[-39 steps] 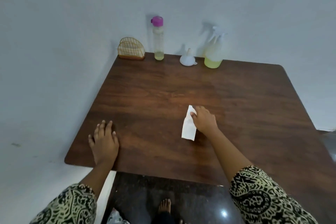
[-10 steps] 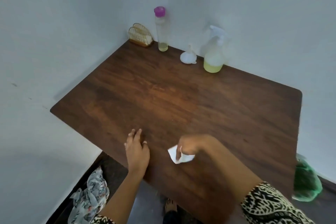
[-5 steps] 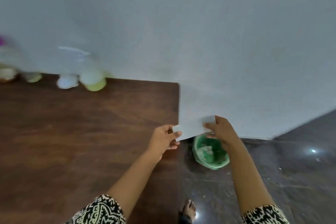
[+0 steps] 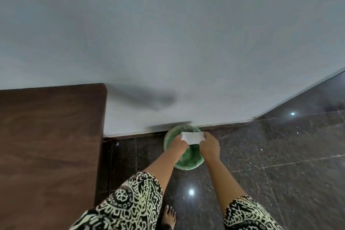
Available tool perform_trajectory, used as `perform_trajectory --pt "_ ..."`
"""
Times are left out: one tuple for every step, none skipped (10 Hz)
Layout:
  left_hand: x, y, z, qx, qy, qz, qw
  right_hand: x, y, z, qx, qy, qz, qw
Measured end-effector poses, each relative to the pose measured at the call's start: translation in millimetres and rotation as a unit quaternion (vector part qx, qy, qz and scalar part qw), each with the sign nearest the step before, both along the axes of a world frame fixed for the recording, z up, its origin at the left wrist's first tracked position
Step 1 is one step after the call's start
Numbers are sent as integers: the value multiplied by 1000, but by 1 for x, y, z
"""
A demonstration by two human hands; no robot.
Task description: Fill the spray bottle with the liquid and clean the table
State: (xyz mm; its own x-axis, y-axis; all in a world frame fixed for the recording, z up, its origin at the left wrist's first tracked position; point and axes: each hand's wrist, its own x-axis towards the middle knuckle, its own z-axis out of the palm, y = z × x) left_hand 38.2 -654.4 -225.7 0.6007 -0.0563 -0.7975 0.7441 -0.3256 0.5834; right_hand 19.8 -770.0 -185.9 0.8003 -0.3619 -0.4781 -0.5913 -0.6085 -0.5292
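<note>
- Table (image 4: 50, 136): dark brown wood, filling the left of the view. Its far right corner is rounded and meets the wall (image 4: 168, 43). No object shows on the part in view. The spray bottle is out of view.
- Left sleeve (image 4: 130, 201): black-and-cream print, hanging just off the table's right edge.
- Left hand (image 4: 178, 142): reaches out past the table's right edge and grasps the left end of the tissue. Its fingertips are hidden behind the paper.
- Tissue (image 4: 192, 138): a white sheet, slightly crumpled, stretched between the two hands directly above the bin's far rim. It is clear of the table.
- Bin (image 4: 189, 165): round and green, with a green liner. It stands on the floor against the foot of the wall, near the table's far right corner. Pale scraps appear to lie inside.
- Right hand (image 4: 209, 145): pinches the tissue's right end between thumb and fingers.
- Floor (image 4: 280, 164): dark, glossy speckled tiles. A bare foot (image 4: 169, 214) shows at the bottom edge.
- Step in hand, as judged: disposal of the wiping tissue, which suggests the task is near its close.
- Next move, as judged: both hands let go together over the bin's mouth, low enough that the light sheet does not drift onto the floor.
</note>
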Motion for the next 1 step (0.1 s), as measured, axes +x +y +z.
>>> perform_trajectory --pt "12 -7 -22 -3 24 -40 999 12 -11 -35 -5 78 59 995"
